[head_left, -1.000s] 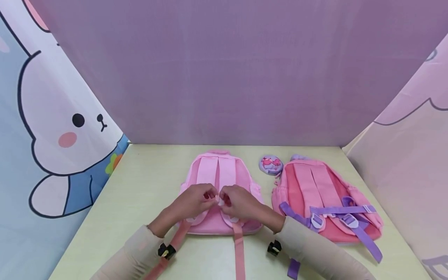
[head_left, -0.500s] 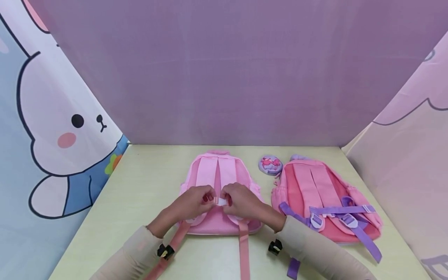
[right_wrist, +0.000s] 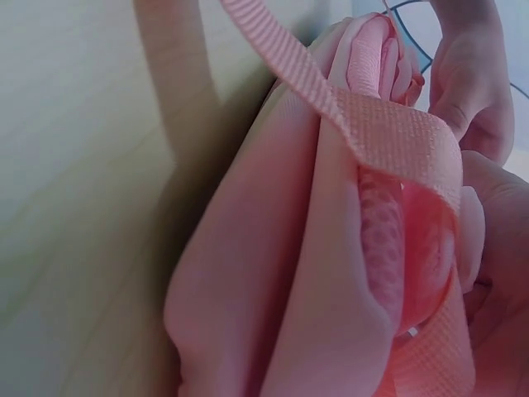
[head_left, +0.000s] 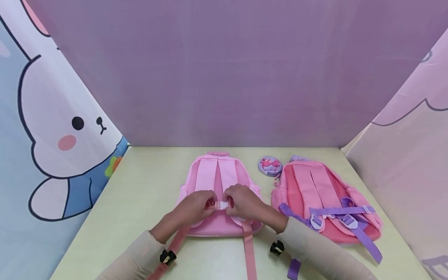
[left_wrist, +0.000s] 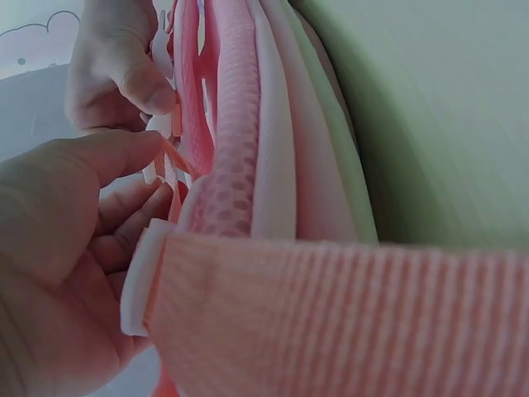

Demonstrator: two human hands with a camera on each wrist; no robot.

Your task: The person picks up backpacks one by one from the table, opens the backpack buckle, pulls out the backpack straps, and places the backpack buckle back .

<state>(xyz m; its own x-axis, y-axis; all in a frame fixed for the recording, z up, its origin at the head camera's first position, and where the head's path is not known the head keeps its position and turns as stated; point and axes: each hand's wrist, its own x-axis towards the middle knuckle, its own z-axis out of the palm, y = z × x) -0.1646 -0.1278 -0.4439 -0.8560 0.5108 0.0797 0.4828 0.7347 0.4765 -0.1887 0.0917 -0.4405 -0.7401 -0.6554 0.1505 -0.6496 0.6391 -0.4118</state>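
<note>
A light pink backpack (head_left: 217,175) lies on its front at the middle of the pale green table (head_left: 140,186), shoulder straps up. Over its lower half my two hands meet. My left hand (head_left: 210,205) and my right hand (head_left: 231,205) each pinch one end of a small pale chest clip (head_left: 221,205) between the straps. In the left wrist view my left thumb (left_wrist: 107,153) and curled fingers hold the clip piece (left_wrist: 165,169) beside the padded strap (left_wrist: 248,141). The right wrist view shows mostly backpack fabric (right_wrist: 281,273) and a webbing strap (right_wrist: 372,132); the clip is hidden there.
A darker pink backpack with purple straps (head_left: 325,202) lies to the right, with a round purple pouch (head_left: 270,165) behind it. Two pink webbing tails (head_left: 249,249) (head_left: 176,243) trail toward the front edge. Printed curtains close in the left, back and right sides.
My fingertips were pressed together over the clip one second ago. They have since drawn slightly apart, and the pale clip now shows between them.
</note>
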